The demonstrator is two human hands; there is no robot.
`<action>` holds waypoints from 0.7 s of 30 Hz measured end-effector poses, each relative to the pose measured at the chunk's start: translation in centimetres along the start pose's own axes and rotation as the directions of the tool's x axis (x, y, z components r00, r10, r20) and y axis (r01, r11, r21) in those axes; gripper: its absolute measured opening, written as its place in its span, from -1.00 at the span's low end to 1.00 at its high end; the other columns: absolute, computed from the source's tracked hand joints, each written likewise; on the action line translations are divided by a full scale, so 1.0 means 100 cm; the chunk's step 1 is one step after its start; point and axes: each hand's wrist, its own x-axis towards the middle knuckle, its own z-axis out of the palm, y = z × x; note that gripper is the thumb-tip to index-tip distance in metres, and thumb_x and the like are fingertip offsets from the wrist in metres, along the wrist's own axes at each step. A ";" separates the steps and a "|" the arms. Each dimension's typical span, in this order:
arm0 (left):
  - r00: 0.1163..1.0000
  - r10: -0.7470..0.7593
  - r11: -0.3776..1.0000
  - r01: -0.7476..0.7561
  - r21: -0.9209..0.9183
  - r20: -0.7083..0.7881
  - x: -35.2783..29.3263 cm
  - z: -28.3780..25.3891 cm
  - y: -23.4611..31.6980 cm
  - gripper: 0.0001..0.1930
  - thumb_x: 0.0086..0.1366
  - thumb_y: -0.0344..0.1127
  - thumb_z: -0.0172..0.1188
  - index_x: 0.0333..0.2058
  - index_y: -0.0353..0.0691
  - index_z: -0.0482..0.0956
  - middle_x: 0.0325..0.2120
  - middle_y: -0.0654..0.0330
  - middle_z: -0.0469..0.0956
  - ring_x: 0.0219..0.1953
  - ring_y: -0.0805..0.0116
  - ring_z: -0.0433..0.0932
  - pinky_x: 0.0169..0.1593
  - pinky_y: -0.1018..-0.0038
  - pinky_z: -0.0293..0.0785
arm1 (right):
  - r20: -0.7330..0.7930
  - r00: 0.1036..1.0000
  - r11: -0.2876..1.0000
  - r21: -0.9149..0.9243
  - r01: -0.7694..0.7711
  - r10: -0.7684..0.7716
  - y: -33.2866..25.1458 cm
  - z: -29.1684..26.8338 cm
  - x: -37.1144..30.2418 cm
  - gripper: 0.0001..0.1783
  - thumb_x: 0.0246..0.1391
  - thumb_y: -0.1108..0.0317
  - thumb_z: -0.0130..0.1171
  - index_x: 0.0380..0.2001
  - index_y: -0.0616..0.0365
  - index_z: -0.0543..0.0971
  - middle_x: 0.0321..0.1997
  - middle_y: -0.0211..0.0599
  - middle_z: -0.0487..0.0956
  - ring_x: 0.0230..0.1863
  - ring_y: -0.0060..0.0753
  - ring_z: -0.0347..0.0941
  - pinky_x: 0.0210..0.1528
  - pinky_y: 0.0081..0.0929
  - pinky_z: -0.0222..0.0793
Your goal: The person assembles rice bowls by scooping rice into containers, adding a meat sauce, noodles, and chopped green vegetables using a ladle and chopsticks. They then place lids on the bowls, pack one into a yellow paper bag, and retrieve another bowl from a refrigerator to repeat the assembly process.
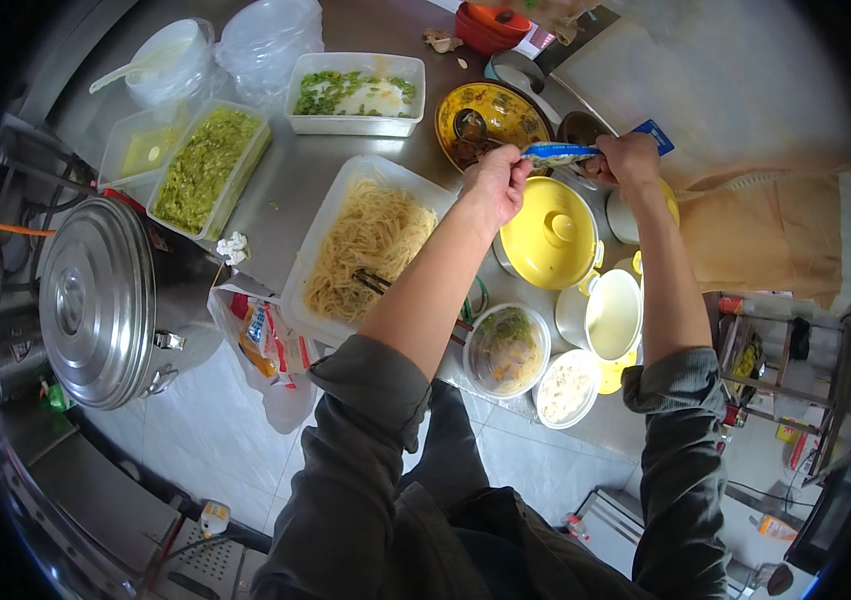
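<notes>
Blue packet (557, 151), yellow lid (543, 236), dark-patterned yellow bowl (507, 101)

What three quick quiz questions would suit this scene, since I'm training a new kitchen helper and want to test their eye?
1. What do the left hand and right hand hold between them?
2. True or false: the noodles lie in a round yellow pot.
3. What colour is the knobbed lid just below the hands in the picture?
A red
B yellow
C green

Key:
1. A partly blue packet.
2. False; they lie in a white, roughly rectangular tub.
3. B.
</notes>
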 end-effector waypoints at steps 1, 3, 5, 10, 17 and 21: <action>0.996 0.055 0.998 -0.055 0.002 -0.074 0.006 -0.003 -0.005 -0.93 0.25 -0.43 0.21 -0.42 -0.22 0.51 -0.51 0.24 0.56 -0.68 0.65 0.44 -0.73 0.78 0.20 | 0.002 1.000 0.999 -0.022 0.030 -0.030 0.000 0.001 -0.004 -0.76 -0.08 0.44 0.23 -0.70 0.40 0.58 -0.68 -0.11 0.58 -0.73 -0.31 0.49 -0.67 -0.42 0.43; 0.963 0.161 0.987 -0.160 0.021 -0.218 0.011 -0.001 -0.014 -0.93 0.20 -0.50 0.25 -0.44 -0.28 0.52 -0.53 0.19 0.55 -0.69 0.58 0.44 -0.72 0.76 0.27 | 0.002 0.996 0.994 -0.064 0.087 -0.087 0.006 0.002 -0.010 -0.75 -0.08 0.41 0.24 -0.69 0.40 0.59 -0.67 -0.10 0.59 -0.73 -0.31 0.51 -0.66 -0.43 0.43; 0.949 0.229 0.971 -0.208 0.117 -0.217 0.007 0.003 -0.018 -0.92 0.14 -0.58 0.27 -0.46 -0.38 0.53 -0.54 0.10 0.55 -0.67 0.47 0.47 -0.69 0.65 0.34 | -0.038 0.987 0.986 -0.069 0.151 -0.154 0.014 -0.003 -0.011 -0.74 -0.06 0.37 0.24 -0.66 0.39 0.61 -0.67 -0.08 0.59 -0.74 -0.31 0.51 -0.62 -0.40 0.45; 0.859 0.512 0.727 -0.428 0.538 -0.009 -0.002 -0.015 -0.036 -0.83 0.10 -0.42 0.35 -0.58 -0.36 0.57 -0.65 0.13 0.55 -0.69 0.43 0.48 -0.63 0.47 0.35 | -0.152 0.891 0.873 -0.324 0.365 -0.428 0.030 -0.017 -0.037 -0.70 0.03 0.28 0.23 -0.54 0.36 0.66 -0.63 -0.05 0.60 -0.61 -0.40 0.57 -0.48 -0.39 0.48; 0.256 0.848 -0.214 -0.634 0.743 0.463 -0.163 -0.112 -0.047 -0.90 0.18 -0.39 0.26 -0.36 -0.29 0.63 -0.56 0.07 0.57 -0.62 0.23 0.53 -0.44 0.37 0.47 | -0.126 0.944 0.921 0.213 0.325 -0.304 0.020 0.010 -0.235 -0.71 0.36 0.25 0.11 -0.29 0.30 0.62 -0.59 -0.48 0.48 -0.59 -0.68 0.34 -0.51 -0.67 0.26; 0.375 0.922 0.128 -0.527 0.840 0.095 -0.252 -0.230 -0.065 -0.91 0.28 -0.46 0.26 -0.24 -0.29 0.59 -0.53 0.25 0.55 -0.47 0.56 0.51 -0.41 0.55 0.47 | 0.130 0.944 0.794 0.582 0.174 -0.303 0.030 0.072 -0.352 -0.87 0.33 0.43 0.13 -0.17 0.24 0.61 -0.49 -0.39 0.57 -0.52 -0.67 0.48 -0.49 -0.67 0.42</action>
